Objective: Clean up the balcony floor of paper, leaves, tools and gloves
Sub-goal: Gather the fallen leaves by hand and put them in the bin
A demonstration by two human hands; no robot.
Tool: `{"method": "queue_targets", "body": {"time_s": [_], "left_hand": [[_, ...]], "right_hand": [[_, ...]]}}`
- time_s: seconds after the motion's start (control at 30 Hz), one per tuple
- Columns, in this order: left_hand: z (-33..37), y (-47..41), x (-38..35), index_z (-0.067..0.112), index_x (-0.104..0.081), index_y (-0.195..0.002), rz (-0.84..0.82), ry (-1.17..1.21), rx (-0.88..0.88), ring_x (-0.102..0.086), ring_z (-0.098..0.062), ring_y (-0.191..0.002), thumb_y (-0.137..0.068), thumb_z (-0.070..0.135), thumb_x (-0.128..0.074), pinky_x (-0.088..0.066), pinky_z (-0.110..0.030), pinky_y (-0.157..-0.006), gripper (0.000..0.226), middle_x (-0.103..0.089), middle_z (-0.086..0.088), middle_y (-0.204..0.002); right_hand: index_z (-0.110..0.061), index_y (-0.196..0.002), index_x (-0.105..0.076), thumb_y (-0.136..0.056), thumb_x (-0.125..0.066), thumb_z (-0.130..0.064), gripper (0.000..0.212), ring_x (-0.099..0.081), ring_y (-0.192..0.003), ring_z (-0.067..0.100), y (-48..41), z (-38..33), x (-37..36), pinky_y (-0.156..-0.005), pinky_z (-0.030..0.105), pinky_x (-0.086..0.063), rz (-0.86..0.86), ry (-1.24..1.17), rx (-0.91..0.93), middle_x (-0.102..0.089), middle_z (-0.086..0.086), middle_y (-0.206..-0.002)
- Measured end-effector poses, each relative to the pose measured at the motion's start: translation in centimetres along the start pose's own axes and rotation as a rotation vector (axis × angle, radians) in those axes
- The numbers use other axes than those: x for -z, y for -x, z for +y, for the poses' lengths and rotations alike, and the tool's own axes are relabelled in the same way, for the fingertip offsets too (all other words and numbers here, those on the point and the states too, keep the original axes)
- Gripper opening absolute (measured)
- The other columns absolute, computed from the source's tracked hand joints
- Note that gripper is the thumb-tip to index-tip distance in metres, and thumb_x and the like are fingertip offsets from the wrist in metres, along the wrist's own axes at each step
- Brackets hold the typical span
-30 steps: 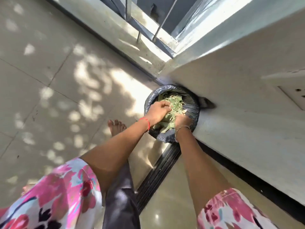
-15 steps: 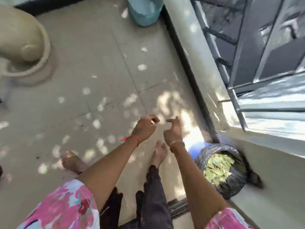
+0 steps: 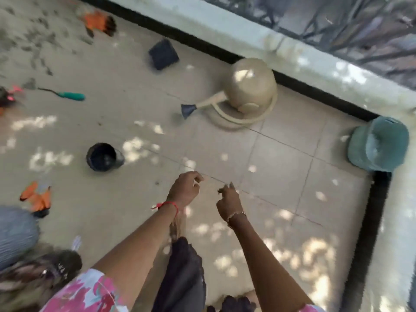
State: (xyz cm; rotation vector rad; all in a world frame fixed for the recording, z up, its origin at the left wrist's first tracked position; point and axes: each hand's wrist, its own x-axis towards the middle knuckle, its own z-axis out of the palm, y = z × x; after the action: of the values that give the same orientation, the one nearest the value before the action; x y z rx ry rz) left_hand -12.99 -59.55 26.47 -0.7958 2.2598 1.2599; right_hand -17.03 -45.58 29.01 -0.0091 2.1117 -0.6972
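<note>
Both of my hands hang over the tiled balcony floor with nothing in them. My left hand [image 3: 185,190] and my right hand [image 3: 228,203] have loosely curled fingers. A small dark speck shows at my right fingertips; I cannot tell what it is. One orange glove [image 3: 99,22] lies at the far top left and another orange glove [image 3: 37,198] at the left, near my left arm. A green-handled trowel [image 3: 67,94] lies on the floor at the left. Loose soil [image 3: 38,48] is scattered at the top left.
A beige watering can [image 3: 249,91] stands by the far kerb. A black square pot [image 3: 163,54] and a black round pot [image 3: 103,156] sit on the floor. A teal container [image 3: 378,145] fills the right corner. A pink and black object [image 3: 9,97] is at the left edge.
My hands were down in the black-lined bin on the leaves, then came out. The view has swung left, away from the bin, to the littered floor.
</note>
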Motion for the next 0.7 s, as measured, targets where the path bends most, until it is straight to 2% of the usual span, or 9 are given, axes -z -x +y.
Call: {"method": "queue_targets", "body": {"time_s": [0.07,0.13,0.2,0.27,0.4,0.53,0.6,0.67,0.7], "left_hand": [[-3.1,-0.1,4.2,0.012,-0.066,-0.100,0.053,0.036,0.057,-0.060,-0.023,-0.100,-0.082,-0.005,-0.048,-0.049,-0.033,-0.087,0.030,-0.065,-0.004,-0.109],[-5.4,0.0,7.3,0.011,-0.065,-0.102,0.082,0.063,0.102,-0.060,-0.023,-0.101,-0.084,-0.005,-0.048,-0.048,-0.031,-0.087,0.030,-0.065,-0.004,-0.110],[-7.7,0.2,10.5,0.012,-0.065,-0.102,0.117,0.094,0.146,-0.059,-0.023,-0.102,-0.084,-0.004,-0.049,-0.048,-0.032,-0.088,0.029,-0.064,-0.003,-0.110],[-9.6,0.2,13.2,0.013,-0.064,-0.101,0.145,0.121,0.171,-0.058,-0.023,-0.102,-0.084,-0.003,-0.050,-0.048,-0.032,-0.088,0.027,-0.064,-0.003,-0.109],[-11.6,-0.4,17.5,0.011,-0.064,-0.102,0.219,0.203,0.236,-0.058,-0.021,-0.101,-0.084,-0.003,-0.049,-0.047,-0.029,-0.087,0.027,-0.063,-0.004,-0.108],[-12.2,-1.5,20.5,0.011,-0.065,-0.103,0.269,0.270,0.270,-0.058,-0.020,-0.102,-0.084,-0.003,-0.049,-0.047,-0.032,-0.089,0.029,-0.063,-0.002,-0.109],[-12.3,-3.0,22.1,0.012,-0.065,-0.103,0.283,0.310,0.297,-0.056,-0.016,-0.101,-0.085,-0.004,-0.048,-0.046,-0.029,-0.088,0.029,-0.061,0.002,-0.109],[-12.2,-5.0,23.6,0.013,-0.065,-0.101,0.300,0.348,0.317,-0.054,-0.013,-0.098,-0.085,-0.005,-0.049,-0.044,-0.025,-0.085,0.029,-0.060,0.005,-0.104],[-12.3,-6.2,24.5,0.013,-0.065,-0.098,0.320,0.373,0.325,-0.055,-0.014,-0.098,-0.084,-0.006,-0.049,-0.043,-0.023,-0.085,0.028,-0.061,0.004,-0.101]], "right_hand": [[0.000,-0.127,-0.047,-0.082,-0.037,0.014,0.048,-0.015,-0.143,0.022,-1.3,-4.3,-2.7,-0.106,0.020,-0.019,-0.047,0.080,0.019,-0.018,0.018,-0.152],[0.001,-0.120,-0.052,-0.080,-0.036,0.016,0.046,-0.027,-0.139,0.026,-2.2,-7.5,-4.9,-0.108,0.026,-0.029,-0.048,0.120,0.024,-0.025,0.020,-0.149],[0.005,-0.114,-0.053,-0.080,-0.033,0.018,0.042,-0.036,-0.132,0.028,-2.9,-11.0,-6.7,-0.101,0.022,-0.033,-0.035,0.158,0.046,-0.030,0.022,-0.146],[0.006,-0.115,-0.051,-0.080,-0.034,0.020,0.041,-0.032,-0.135,0.027,-3.9,-14.4,-8.0,-0.095,0.015,-0.028,-0.040,0.194,0.082,-0.022,0.019,-0.150],[0.003,-0.118,-0.048,-0.078,-0.035,0.021,0.046,-0.029,-0.138,0.025,-5.9,-20.4,-9.2,-0.096,0.018,-0.032,-0.064,0.299,0.170,-0.001,0.013,-0.155],[0.001,-0.117,-0.052,-0.080,-0.036,0.018,0.044,-0.022,-0.141,0.027,-8.6,-25.2,-9.6,-0.106,0.014,-0.022,-0.024,0.390,0.206,-0.002,0.012,-0.155],[-0.001,-0.124,-0.050,-0.085,-0.038,0.012,0.043,-0.017,-0.142,0.026,-10.6,-27.7,-9.3,-0.110,0.015,-0.018,0.010,0.409,0.235,-0.008,0.013,-0.155],[0.000,-0.132,-0.044,-0.087,-0.036,0.015,0.048,-0.009,-0.144,0.019,-12.6,-30.5,-8.9,-0.105,0.006,-0.012,-0.029,0.406,0.246,-0.004,0.013,-0.155],[0.002,-0.131,-0.044,-0.088,-0.036,0.015,0.045,-0.011,-0.144,0.018,-13.4,-31.9,-8.6,-0.101,0.004,-0.011,-0.049,0.406,0.238,0.000,0.013,-0.155]]}}
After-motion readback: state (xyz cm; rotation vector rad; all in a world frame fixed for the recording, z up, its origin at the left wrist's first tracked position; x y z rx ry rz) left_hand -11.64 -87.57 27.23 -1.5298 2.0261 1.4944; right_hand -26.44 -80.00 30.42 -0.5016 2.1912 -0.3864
